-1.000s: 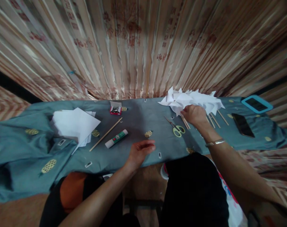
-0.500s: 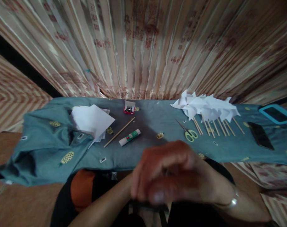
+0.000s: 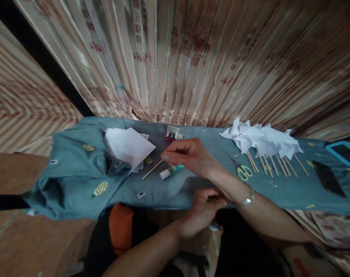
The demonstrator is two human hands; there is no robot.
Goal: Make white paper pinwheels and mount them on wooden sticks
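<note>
The right hand (image 3: 189, 156) had moved from the pinwheels (image 3: 268, 143) to the loose stick (image 3: 152, 170); left hand (image 3: 200, 213) curled; neither grip could be told.

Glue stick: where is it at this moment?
In the head view, the glue stick lies on the cloth just below the picture's middle, right of the wooden stick and partly hidden behind the right hand.

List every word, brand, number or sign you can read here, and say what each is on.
No text is legible.
Glue stick: green label, partly behind the right hand; print too small.
Cloth: small white tags with dark marks, too small to read.
Curtain: reddish printed marks, too blurred to read.
</note>
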